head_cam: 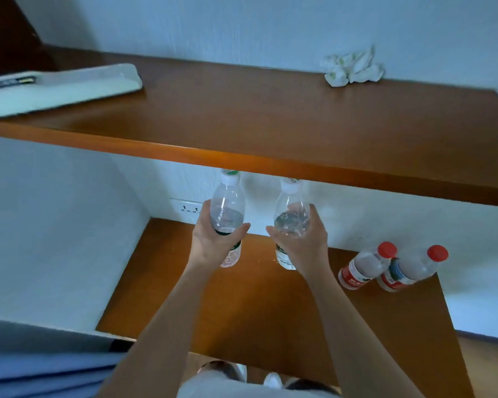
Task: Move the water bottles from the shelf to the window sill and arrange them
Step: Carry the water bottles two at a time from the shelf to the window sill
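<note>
My left hand grips a clear water bottle with a white cap and dark green label, held upright above the lower wooden shelf. A second bottle of the same kind is in my right hand. Both caps sit just under the front edge of the upper shelf. Two red-capped bottles with red labels, one beside the other, stand at the right end of the lower shelf against the wall.
A crumpled white tissue lies at the back right of the upper shelf. A flat pale device rests on its left end. A wall socket is behind the left bottle. Blue fabric fills the lower left.
</note>
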Available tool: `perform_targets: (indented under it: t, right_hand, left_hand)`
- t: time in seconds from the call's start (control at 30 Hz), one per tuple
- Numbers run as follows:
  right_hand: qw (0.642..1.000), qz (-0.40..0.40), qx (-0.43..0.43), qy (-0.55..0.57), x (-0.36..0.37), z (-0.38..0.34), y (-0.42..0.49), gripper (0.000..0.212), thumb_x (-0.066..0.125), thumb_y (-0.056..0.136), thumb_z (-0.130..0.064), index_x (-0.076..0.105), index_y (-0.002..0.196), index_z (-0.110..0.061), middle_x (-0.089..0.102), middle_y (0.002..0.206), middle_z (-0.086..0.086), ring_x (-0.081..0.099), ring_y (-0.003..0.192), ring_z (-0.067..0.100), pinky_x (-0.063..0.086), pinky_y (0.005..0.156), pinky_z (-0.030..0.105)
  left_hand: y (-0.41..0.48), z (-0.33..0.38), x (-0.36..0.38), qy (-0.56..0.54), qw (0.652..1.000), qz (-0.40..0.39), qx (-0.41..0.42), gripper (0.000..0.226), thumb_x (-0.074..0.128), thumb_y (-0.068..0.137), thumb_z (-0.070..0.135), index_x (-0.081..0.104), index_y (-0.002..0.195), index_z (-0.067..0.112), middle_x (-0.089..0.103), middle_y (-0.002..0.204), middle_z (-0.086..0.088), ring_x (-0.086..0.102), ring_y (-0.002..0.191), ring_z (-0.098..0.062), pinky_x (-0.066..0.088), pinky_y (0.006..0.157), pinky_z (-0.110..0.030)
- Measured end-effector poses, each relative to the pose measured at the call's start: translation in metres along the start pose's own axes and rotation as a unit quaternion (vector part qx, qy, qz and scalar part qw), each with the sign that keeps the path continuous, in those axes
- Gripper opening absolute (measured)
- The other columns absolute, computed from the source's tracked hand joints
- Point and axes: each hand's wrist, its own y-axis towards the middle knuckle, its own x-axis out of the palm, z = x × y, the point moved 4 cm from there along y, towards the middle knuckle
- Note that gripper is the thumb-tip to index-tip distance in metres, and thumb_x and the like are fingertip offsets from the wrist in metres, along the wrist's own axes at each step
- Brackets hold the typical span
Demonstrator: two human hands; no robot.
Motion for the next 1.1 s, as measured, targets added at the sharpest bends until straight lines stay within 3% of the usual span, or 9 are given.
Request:
perform_targets:
  t: [0.1, 0.3, 0.4, 0.47, 0.57, 0.73, 0.9, 0.97, 1.1]
  right_hand:
    - [0.998, -0.04, 0.023, 0.053, 0.015, -0.013, -0.005, 0.061, 0.089, 0.069, -0.033, 0.052, 0.118, -0.029, 0.061, 0.103, -0.016, 0.063, 0.095, 0.007, 0.05, 0.071, 0.01]
    - [0.981, -0.158, -0.034, 0.104, 0.051, -0.046, -0.029, 0.058, 0.089, 0.072, -0.029, 0.055, 0.119, -0.024, 0.064, 0.106, -0.014, 0.06, 0.094, -0.014, 0.048, 0.068, 0.003]
    - [0.963, -0.235, -0.066, 0.118, 0.074, -0.063, -0.054, 0.059, 0.087, 0.073, -0.035, 0.052, 0.121, -0.033, 0.059, 0.109, -0.021, 0.06, 0.1, -0.007, 0.047, 0.071, 0.001]
    - [0.942, -0.295, -0.085, 0.136, 0.089, -0.076, -0.078, 0.064, 0.086, 0.074, -0.037, 0.049, 0.126, -0.037, 0.056, 0.11, -0.03, 0.058, 0.103, -0.012, 0.046, 0.073, 0.0]
    - [0.905, -0.374, -0.121, 0.16, 0.11, -0.098, -0.121, 0.065, 0.087, 0.074, -0.03, 0.05, 0.128, -0.032, 0.058, 0.111, -0.027, 0.056, 0.101, -0.019, 0.045, 0.074, 0.0]
    - [0.838, -0.491, -0.163, 0.175, 0.143, -0.122, -0.203, 0.056, 0.089, 0.072, -0.029, 0.059, 0.119, -0.021, 0.068, 0.111, -0.007, 0.065, 0.104, 0.007, 0.052, 0.087, 0.017]
    - [0.763, -0.592, -0.187, 0.178, 0.165, -0.152, -0.29, 0.049, 0.089, 0.072, -0.024, 0.06, 0.112, -0.02, 0.067, 0.107, -0.011, 0.065, 0.098, -0.001, 0.047, 0.081, 0.008]
    - [0.737, -0.619, -0.209, 0.172, 0.172, -0.163, -0.327, 0.047, 0.088, 0.072, -0.025, 0.06, 0.109, -0.023, 0.067, 0.105, -0.012, 0.064, 0.096, -0.001, 0.046, 0.081, 0.008]
    - [0.684, -0.673, -0.223, 0.171, 0.184, -0.182, -0.405, 0.046, 0.09, 0.069, -0.02, 0.059, 0.103, -0.026, 0.066, 0.101, -0.014, 0.065, 0.088, -0.002, 0.047, 0.078, 0.011]
  left_hand:
    - [-0.015, -0.002, -0.021, -0.02, 0.999, 0.034, 0.004, 0.058, 0.085, 0.073, 0.024, 0.051, 0.12, 0.021, 0.063, 0.1, 0.004, 0.064, 0.094, -0.004, 0.051, 0.067, -0.01]
    - [-0.071, -0.013, -0.071, -0.025, 0.988, 0.152, -0.015, 0.06, 0.085, 0.073, 0.033, 0.049, 0.122, 0.028, 0.063, 0.103, 0.002, 0.065, 0.096, -0.01, 0.057, 0.075, -0.021]
    - [-0.118, -0.022, -0.097, -0.023, 0.972, 0.228, -0.05, 0.062, 0.085, 0.071, 0.039, 0.049, 0.121, 0.03, 0.063, 0.105, 0.003, 0.065, 0.097, -0.011, 0.057, 0.077, -0.024]
    - [-0.154, -0.025, -0.116, -0.014, 0.955, 0.288, -0.071, 0.062, 0.085, 0.071, 0.038, 0.049, 0.121, 0.028, 0.063, 0.105, 0.004, 0.064, 0.096, -0.009, 0.055, 0.076, -0.021]
    - [-0.208, -0.024, -0.141, 0.003, 0.921, 0.38, -0.083, 0.056, 0.087, 0.07, 0.033, 0.051, 0.113, 0.038, 0.063, 0.102, 0.007, 0.061, 0.095, -0.003, 0.052, 0.074, -0.016]
    - [-0.307, -0.028, -0.167, 0.005, 0.86, 0.493, -0.135, 0.051, 0.088, 0.069, 0.025, 0.052, 0.1, 0.044, 0.066, 0.093, 0.013, 0.064, 0.091, -0.004, 0.055, 0.079, -0.023]
    - [-0.41, -0.031, -0.193, 0.018, 0.781, 0.596, -0.187, 0.049, 0.09, 0.064, 0.031, 0.054, 0.098, 0.033, 0.065, 0.092, 0.006, 0.064, 0.088, -0.014, 0.057, 0.08, -0.036]
    - [-0.45, -0.031, -0.202, 0.026, 0.748, 0.631, -0.203, 0.049, 0.089, 0.064, 0.032, 0.053, 0.097, 0.034, 0.066, 0.093, 0.006, 0.065, 0.088, -0.013, 0.056, 0.078, -0.031]
    - [-0.525, -0.027, -0.215, 0.039, 0.676, 0.701, -0.222, 0.045, 0.088, 0.068, 0.022, 0.056, 0.099, 0.026, 0.064, 0.089, 0.011, 0.06, 0.079, 0.005, 0.044, 0.069, -0.007]
